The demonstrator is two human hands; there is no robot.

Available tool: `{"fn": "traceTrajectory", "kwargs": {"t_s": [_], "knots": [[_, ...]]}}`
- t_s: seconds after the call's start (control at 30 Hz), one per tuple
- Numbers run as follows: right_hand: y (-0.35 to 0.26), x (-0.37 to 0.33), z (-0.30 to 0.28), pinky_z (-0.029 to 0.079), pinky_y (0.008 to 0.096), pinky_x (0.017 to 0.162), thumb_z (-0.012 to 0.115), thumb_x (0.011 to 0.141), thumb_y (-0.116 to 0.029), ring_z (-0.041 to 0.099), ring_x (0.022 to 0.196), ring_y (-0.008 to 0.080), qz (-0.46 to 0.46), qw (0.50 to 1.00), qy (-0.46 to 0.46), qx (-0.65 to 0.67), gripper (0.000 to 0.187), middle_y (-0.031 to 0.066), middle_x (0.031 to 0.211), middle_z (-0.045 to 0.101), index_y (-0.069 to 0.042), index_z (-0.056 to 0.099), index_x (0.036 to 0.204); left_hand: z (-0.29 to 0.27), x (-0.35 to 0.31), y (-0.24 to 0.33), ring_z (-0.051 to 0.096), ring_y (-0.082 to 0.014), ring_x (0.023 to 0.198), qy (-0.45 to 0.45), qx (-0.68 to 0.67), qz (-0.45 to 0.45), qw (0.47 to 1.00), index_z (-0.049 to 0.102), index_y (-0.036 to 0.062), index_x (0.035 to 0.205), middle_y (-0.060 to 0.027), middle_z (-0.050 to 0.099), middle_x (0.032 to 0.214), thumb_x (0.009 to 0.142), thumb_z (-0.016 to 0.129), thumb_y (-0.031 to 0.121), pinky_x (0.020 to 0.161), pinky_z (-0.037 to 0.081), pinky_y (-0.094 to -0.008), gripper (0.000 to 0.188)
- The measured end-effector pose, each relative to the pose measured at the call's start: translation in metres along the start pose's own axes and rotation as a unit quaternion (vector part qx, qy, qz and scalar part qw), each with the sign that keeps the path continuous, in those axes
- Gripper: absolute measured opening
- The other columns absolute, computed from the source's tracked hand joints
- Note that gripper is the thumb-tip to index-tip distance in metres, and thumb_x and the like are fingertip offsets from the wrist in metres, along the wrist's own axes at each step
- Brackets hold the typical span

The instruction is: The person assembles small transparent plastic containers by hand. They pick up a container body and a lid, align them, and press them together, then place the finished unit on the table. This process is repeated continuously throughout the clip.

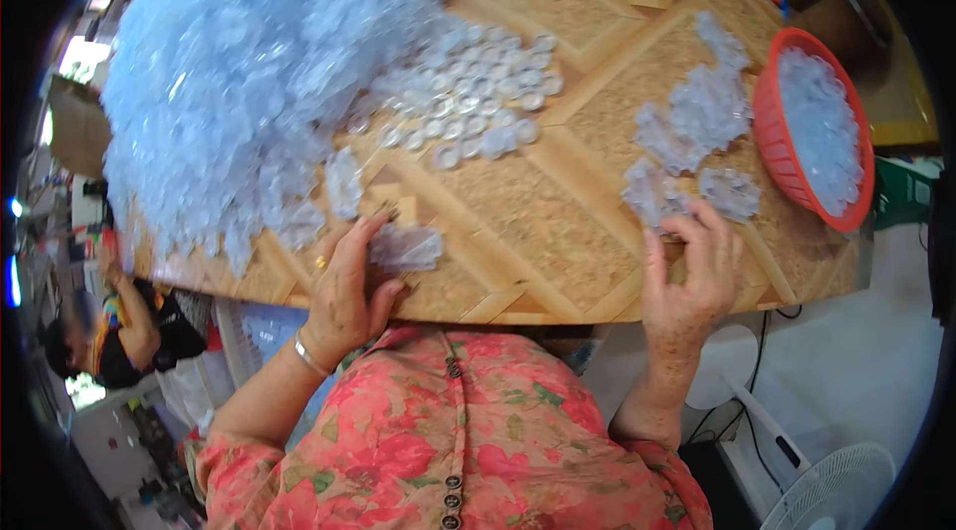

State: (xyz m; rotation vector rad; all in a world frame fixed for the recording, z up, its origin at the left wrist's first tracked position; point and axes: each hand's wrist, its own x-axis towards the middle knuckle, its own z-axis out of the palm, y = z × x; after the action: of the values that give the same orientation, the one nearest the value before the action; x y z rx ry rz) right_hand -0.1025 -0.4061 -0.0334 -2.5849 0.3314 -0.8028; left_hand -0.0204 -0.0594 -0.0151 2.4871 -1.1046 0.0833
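Note:
My left hand point(351, 279) rests at the table's near edge, thumb and forefinger apart. A clear bluish plastic piece point(408, 248) lies flat beside its fingers, touching or almost touching them. A similar upright piece point(344, 183) sits just beyond that hand. On the right, my right hand point(699, 266) has thumb and forefinger brought close together at the lower edge of a clear plastic piece point(652, 191), seemingly pinching it. The fingers partly hide that edge. Close by lie another clear piece point(730, 193) and a loose cluster of pieces point(697, 112).
A large heap of clear bluish plastic pieces point(239, 82) covers the table's left. Several small round clear parts point(468, 102) spread over the middle of the patterned table point(558, 261). A red basket point(787, 146) of clear pieces stands right. A white fan point(841, 490) is below; another person point(124, 321) sits left.

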Motion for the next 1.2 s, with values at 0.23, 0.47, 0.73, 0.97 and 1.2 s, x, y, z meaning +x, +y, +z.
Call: {"fn": "traceTrajectory", "kwargs": {"t_s": [0.23,0.47,0.73,0.97,1.2], "knots": [[-0.006,-0.002,0.003,0.054,0.0405,0.086,0.08,0.077,0.0,0.065,0.105,0.0314,0.043,0.995,0.052,0.077,0.04,0.013,0.116,0.065,-0.006,0.068,0.114,0.002,0.003,-0.002,0.059,-0.0412,0.12,0.041,-0.036,0.011,0.998,0.039,-0.0055,0.148,-0.0202,0.058,0.14,0.082,0.076,0.006,0.103,0.047,-0.0457,0.076],[-0.045,-0.018,0.009,0.054,0.0403,0.086,0.07,0.072,0.012,0.063,0.099,0.0301,-0.115,0.992,-0.053,0.017,0.055,0.0105,0.113,0.06,-0.01,0.068,0.123,0.003,0.007,-0.005,0.065,-0.0325,0.103,0.085,-0.072,-0.006,0.994,0.041,-0.003,0.148,-0.018,0.063,0.129,0.083,0.077,0.01,0.089,0.052,-0.0407,0.076],[-0.097,-0.006,-0.007,0.048,0.0442,0.097,0.08,0.075,-0.011,0.058,0.114,0.0338,-0.104,0.985,-0.138,0.01,0.062,0.0142,0.122,0.057,-0.006,0.06,0.134,0.006,0.017,0.001,0.065,-0.0343,0.089,0.116,-0.063,-0.024,0.991,0.059,0.0044,0.127,-0.0158,0.064,0.11,0.081,0.082,0.016,0.077,0.052,-0.0435,0.052],[-0.08,0.005,0.017,0.049,0.0423,0.095,0.088,0.069,-0.023,0.059,0.112,0.034,-0.062,0.986,-0.135,-0.079,0.074,0.0153,0.123,0.058,-0.001,0.057,0.133,-0.002,0.027,0.002,0.07,-0.0258,0.075,0.095,-0.242,-0.078,0.963,0.056,0.003,0.119,-0.0148,0.066,0.098,0.09,0.074,0.012,0.064,0.054,-0.0355,0.036],[-0.146,0.001,0.016,0.051,0.0339,0.078,0.093,0.062,-0.021,0.056,0.085,0.0204,-0.033,0.968,-0.108,0.223,0.085,0.009,0.117,0.059,-0.005,0.056,0.136,0.009,0.034,0.005,0.07,-0.0135,0.088,0.025,-0.573,-0.184,0.798,0.053,0.0035,0.128,-0.0049,0.067,0.109,0.102,0.06,0.009,0.07,0.054,-0.025,0.027]]}}
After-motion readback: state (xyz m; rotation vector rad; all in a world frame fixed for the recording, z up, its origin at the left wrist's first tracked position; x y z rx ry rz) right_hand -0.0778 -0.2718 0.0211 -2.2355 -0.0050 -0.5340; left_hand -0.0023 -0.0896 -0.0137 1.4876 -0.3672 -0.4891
